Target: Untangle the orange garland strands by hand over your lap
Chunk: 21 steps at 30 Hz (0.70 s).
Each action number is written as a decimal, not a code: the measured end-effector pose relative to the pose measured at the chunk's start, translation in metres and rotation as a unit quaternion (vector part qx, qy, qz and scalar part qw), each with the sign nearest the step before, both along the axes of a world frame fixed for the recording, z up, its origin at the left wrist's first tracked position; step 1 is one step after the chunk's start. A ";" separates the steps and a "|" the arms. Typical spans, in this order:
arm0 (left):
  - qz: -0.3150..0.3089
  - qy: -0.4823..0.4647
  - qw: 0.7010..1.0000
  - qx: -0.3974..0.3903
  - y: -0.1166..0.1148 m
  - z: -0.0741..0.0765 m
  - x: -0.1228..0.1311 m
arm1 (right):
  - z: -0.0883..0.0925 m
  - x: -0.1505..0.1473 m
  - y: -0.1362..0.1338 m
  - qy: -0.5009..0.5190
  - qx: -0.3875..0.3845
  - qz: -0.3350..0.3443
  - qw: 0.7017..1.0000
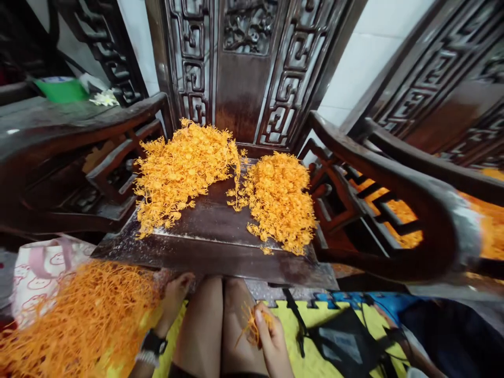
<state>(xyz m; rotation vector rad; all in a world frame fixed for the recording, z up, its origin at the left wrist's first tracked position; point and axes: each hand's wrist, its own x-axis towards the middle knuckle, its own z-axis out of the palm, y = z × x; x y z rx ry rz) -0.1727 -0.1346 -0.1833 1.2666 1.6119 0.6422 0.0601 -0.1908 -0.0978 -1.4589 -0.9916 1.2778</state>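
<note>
My left hand (pixel 176 294), with a dark watch and a bracelet on its wrist, is beside my left knee at the right edge of a large heap of loose orange strands (pixel 90 310). Its fingers are too blurred to make out. My right hand (pixel 268 333), above my right thigh, is closed on a small orange strand piece (pixel 253 326) whose thin ends stick out. In front of me, a dark wooden chair seat (pixel 208 215) bears two piles of yellow-orange pieces, a wide left pile (pixel 185 168) and a right pile (pixel 281 199).
Carved armrests flank the seat, below a tall carved backrest (pixel 242 84). A white and pink bag (pixel 37 278) lies at left, a green container (pixel 63 89) upper left. A black bag (pixel 346 341) rests on yellow mats at right, beside another person's arm. More orange material shows beyond the right armrest.
</note>
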 end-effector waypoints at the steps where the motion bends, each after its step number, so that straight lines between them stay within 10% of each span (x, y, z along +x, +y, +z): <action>1: 0.002 0.002 1.000 0.027 -0.014 0.004 0.005 | 0.001 0.003 -0.006 -0.019 0.017 0.002 1.000; 6: -0.041 -0.027 0.976 0.213 -0.027 0.066 0.055 | 0.018 0.029 -0.037 -0.057 0.065 -0.109 0.990; 11: -0.113 -0.023 0.937 0.329 0.053 0.145 0.116 | 0.030 0.059 -0.063 -0.027 0.077 -0.179 0.981; 16: -0.163 0.045 0.924 0.343 0.130 0.168 0.155 | 0.031 0.068 -0.083 -0.009 0.083 -0.213 0.973; 21: -0.005 0.151 0.935 0.321 0.184 0.179 0.125 | 0.029 0.070 -0.086 -0.008 0.037 -0.225 0.974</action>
